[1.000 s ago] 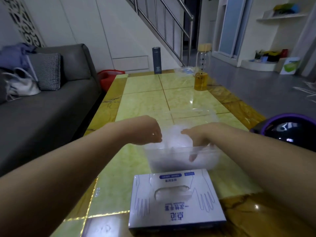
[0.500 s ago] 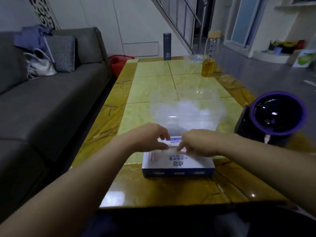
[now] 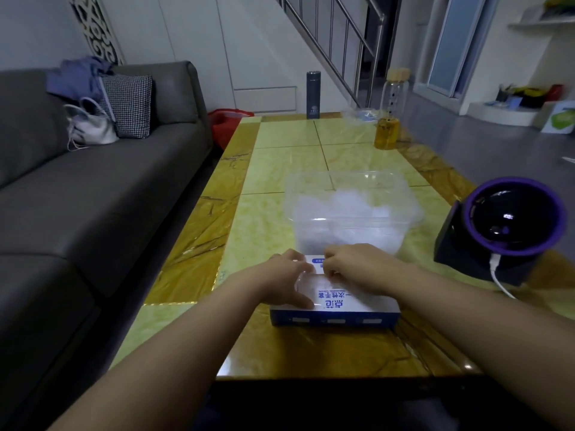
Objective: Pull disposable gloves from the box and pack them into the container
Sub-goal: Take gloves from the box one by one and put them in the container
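Faces white, blue-edged box [image 3: 351,303] touching container [image 3: 292,213], presses left hand [image 3: 286,278] flat atop box, curls right hand [image 3: 357,265] alongside, grip unclear.

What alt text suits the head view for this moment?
A person's left hand and right hand rest on top of a blue-and-white cardboard glove box on a yellow-green tiled table. Just beyond it stands a clear plastic container holding crumpled translucent gloves.

box [image 3: 334,301] opening: hidden under left hand [image 3: 286,279] and right hand [image 3: 357,269];
finger grip: untellable;
gloves [image 3: 345,203] in container [image 3: 348,173]: hazy white mass, pieces indistinct
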Demonstrator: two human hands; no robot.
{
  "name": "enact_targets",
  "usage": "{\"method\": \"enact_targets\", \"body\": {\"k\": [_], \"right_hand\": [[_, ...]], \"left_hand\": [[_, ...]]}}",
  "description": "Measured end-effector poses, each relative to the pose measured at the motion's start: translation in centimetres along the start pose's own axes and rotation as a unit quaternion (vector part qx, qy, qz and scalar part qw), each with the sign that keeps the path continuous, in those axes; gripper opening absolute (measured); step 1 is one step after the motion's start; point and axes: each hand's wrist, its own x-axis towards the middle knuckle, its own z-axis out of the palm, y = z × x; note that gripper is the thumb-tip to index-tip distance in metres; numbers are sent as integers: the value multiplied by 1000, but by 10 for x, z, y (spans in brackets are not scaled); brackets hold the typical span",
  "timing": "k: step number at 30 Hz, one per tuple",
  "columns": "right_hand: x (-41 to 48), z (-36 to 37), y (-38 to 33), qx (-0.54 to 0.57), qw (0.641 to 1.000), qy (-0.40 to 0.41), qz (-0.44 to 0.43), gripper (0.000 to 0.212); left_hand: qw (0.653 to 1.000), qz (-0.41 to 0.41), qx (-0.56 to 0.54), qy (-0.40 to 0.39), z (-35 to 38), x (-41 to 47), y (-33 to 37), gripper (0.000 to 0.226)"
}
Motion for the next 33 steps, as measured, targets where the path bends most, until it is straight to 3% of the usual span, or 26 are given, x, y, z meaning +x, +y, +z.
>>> {"method": "enact_targets", "body": {"k": [5,8,11,14,23,28,31,33], "right_hand": [[-6,-15,3,-47,999,10,-4,10],[-7,-21,8,0,999,32,29,6],[-11,-19,6,60,997,25,43,21],[-11,-11,-1,48,997,5,59,32],[-17,-55,6,68,980,172,73,20],[-24,-103,17,180,910,360,96,16],[-34,-122,20,167,917,351,88,16],[-40,-123,22,163,923,336,96,18]], "left_hand": [[1000,6,0,1,0,1,-2,77],[1000,11,5,1,2,-1,-4,80],[1000,10,7,4,4,-2,-5,81],[1000,8,8,4,5,-2,-5,81],[1000,8,1,4,2,-5,-1,79],[1000,12,-14,17,-2,-11,4,79],[992,13,-114,49,-14,-20,7,81],[959,36,-272,63,-29,-29,10,80]]}}
